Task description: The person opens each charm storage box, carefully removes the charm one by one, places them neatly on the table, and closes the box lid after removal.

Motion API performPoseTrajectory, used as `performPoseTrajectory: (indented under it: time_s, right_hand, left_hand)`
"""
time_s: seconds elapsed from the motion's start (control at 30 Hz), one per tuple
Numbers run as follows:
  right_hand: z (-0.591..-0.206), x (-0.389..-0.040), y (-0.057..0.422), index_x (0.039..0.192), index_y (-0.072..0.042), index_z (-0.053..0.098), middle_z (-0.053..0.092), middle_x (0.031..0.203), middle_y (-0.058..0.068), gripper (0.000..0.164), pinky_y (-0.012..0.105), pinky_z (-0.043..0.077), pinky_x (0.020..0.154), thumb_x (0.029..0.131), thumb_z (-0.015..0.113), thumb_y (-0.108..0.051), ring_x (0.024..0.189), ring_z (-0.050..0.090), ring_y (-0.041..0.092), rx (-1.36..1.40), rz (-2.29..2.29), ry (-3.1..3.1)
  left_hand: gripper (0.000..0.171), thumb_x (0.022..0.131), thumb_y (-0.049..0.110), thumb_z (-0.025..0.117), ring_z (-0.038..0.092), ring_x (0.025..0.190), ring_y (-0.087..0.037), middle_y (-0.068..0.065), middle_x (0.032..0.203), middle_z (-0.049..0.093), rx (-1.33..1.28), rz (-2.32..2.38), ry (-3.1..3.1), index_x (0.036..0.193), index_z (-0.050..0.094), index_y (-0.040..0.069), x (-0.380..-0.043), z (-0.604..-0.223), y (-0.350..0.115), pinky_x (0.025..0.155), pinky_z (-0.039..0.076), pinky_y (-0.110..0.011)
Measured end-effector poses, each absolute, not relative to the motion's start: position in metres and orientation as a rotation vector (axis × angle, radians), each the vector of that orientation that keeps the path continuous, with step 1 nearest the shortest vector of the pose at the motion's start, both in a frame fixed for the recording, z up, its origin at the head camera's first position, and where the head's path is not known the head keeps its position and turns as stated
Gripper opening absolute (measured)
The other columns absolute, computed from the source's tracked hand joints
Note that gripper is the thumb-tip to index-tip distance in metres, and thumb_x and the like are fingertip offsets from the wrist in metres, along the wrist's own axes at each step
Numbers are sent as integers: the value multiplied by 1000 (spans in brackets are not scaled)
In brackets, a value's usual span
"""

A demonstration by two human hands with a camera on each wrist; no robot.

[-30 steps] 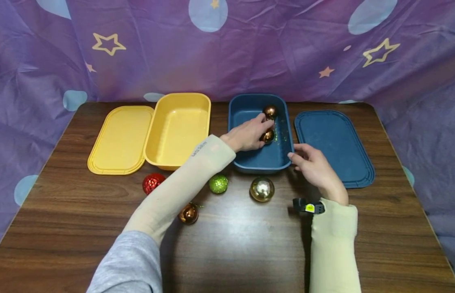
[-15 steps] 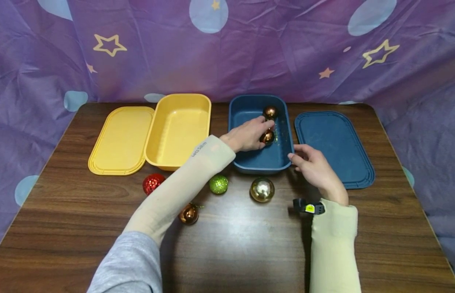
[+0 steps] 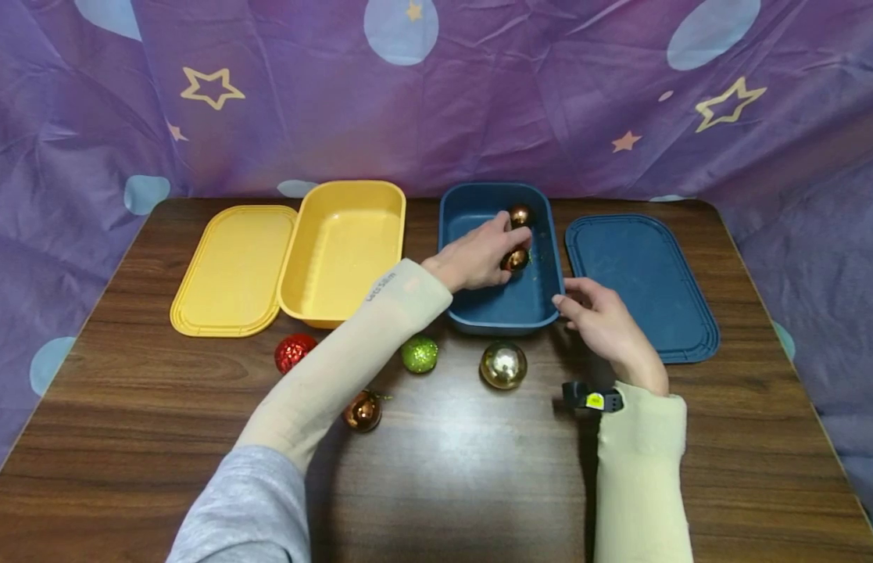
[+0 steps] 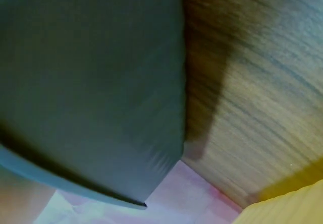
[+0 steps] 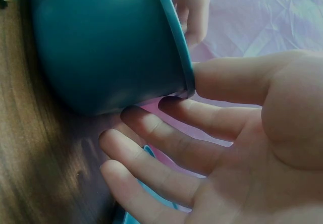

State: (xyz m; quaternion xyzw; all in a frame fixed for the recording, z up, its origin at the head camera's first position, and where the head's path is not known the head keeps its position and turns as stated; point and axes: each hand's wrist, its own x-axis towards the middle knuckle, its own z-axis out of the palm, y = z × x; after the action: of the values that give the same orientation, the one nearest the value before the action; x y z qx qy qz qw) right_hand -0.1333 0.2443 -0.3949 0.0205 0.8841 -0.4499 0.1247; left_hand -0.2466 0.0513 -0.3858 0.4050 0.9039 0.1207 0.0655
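In the head view my left hand [image 3: 478, 254] reaches into the blue container [image 3: 502, 317], with thumb and fingers around a shiny brown Christmas ball [image 3: 517, 259]. A second brown Christmas ball [image 3: 521, 216] lies just beyond the fingertips, partly covered. My right hand [image 3: 605, 322] is at the container's near right corner. The right wrist view shows its thumb [image 5: 227, 80] right at the rim and the other fingers [image 5: 171, 143] loosely extended along the outer wall. From the left wrist only the container's outer wall [image 4: 101, 82] shows large, and the held ball is hidden.
A yellow container [image 3: 341, 258] and its lid [image 3: 232, 274] stand left; a blue lid [image 3: 643, 285] lies right. Along the front are red [image 3: 294, 353], green [image 3: 419, 354], gold [image 3: 503, 365] and brown [image 3: 363, 410] balls. My left forearm crosses over the table [image 3: 478, 500].
My left fingers have shifted slightly, and the nearer brown ball has moved a little right and away from me inside the blue container. The right hand stays at the corner.
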Motion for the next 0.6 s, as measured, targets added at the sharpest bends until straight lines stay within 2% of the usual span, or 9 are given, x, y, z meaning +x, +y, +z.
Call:
performPoseTrajectory:
  time_s: [0.27,0.6]
  right_hand:
    - [-394,-133,244,141,3,40,55,126,23,49,24,50,77,102,44,-26,101,56,30,47,-1293,2593]
    - [-394,-133,245,142,1,40,54,127,22,48,30,51,82,103,43,-26,104,55,32,65,-1305,2563]
  left_hand:
    - [47,85,17,72,48,95,-17,-8,116,44,1178,577,2713,128,54,17,-240,-377,51,82,47,-28]
    - [44,86,21,72,44,99,-16,-7,115,43,1217,689,2747,126,54,19,-227,-360,49,85,43,-25]
